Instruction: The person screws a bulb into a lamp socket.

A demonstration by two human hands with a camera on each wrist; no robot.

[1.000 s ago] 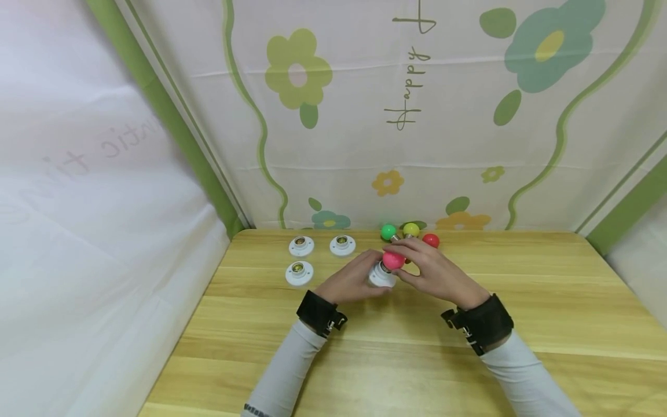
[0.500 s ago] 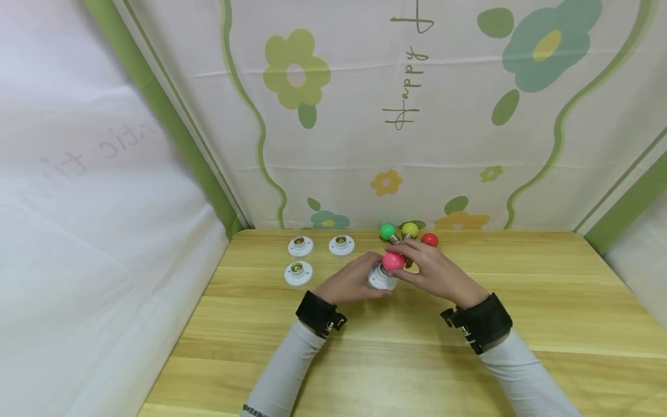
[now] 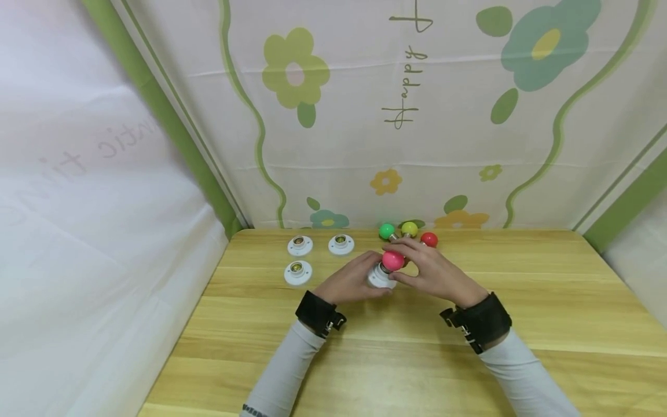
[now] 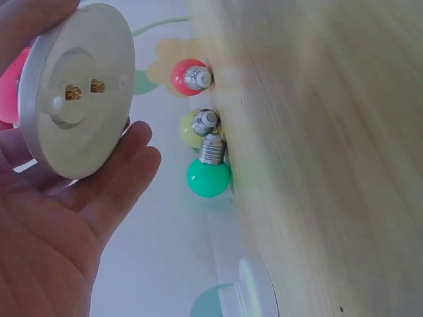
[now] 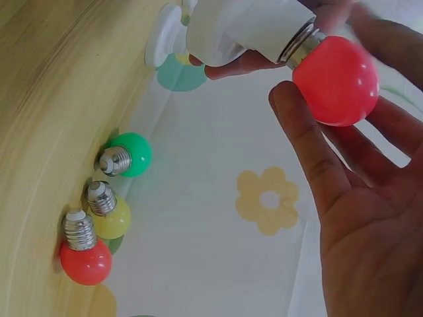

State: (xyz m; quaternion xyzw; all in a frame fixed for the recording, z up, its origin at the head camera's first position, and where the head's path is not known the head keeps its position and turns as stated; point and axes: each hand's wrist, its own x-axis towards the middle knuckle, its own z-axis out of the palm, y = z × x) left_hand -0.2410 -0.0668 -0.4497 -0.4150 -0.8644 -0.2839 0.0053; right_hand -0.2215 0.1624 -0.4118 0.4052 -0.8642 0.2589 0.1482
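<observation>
My left hand [image 3: 350, 282] grips a white round lamp holder [image 3: 380, 280] by its rim. The left wrist view looks onto the holder's flat underside [image 4: 92, 125], with two brass screws, lifted off the table. A pinkish-red light bulb [image 5: 336, 80] points its metal screw base into the holder's mouth, with part of that base still showing outside. My right hand [image 3: 436, 271] holds the bulb's round glass between thumb and fingers. Behind the hands lie a green bulb [image 3: 387, 231], a yellow bulb [image 3: 409, 229] and another red bulb [image 3: 429, 238].
Three more white lamp holders stand on the wooden table [image 3: 354, 359] to the left: a back-left holder [image 3: 300, 246], a back-right holder [image 3: 341, 245] and a front holder [image 3: 298, 273]. A flowered cloth [image 3: 344, 145] rises right behind the table's back edge.
My right fingers have shifted slightly around the bulb, showing a little more of its glass. The left hand and the lamp holder stay nearly in place.
</observation>
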